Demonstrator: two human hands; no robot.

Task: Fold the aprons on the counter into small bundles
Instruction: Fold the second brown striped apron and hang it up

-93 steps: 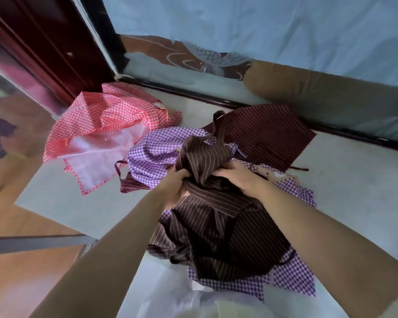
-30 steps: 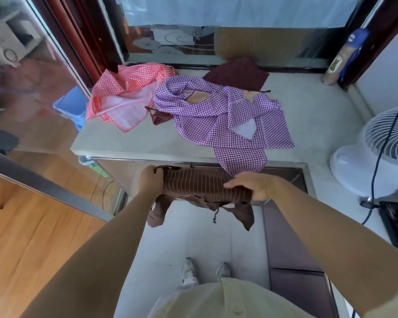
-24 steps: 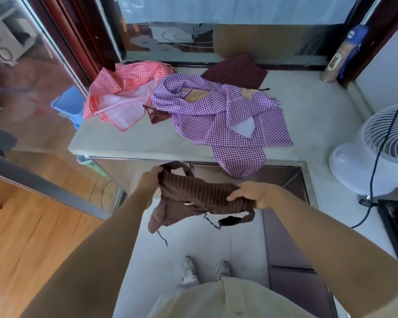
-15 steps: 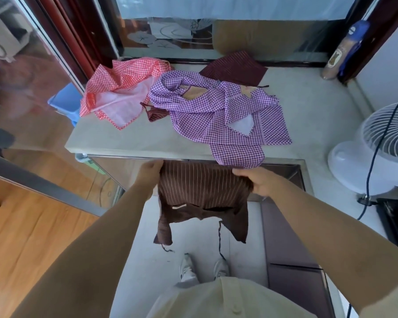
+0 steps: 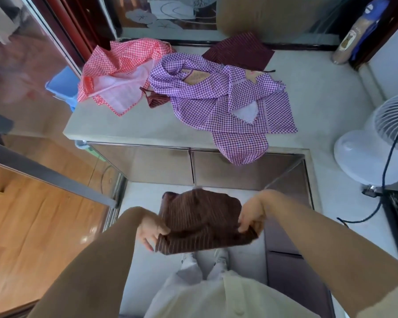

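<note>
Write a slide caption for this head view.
Left hand and right hand hold up a brown striped apron before a counter bearing a purple apron, a red apron and a maroon apron.

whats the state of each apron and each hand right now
brown striped apron: partly folded, held off the counter
left hand: grips its left edge
right hand: grips its right edge
purple checked apron: unfolded, end overhanging counter edge
red checked apron: crumpled, unfolded
maroon striped apron: folded flat
</note>
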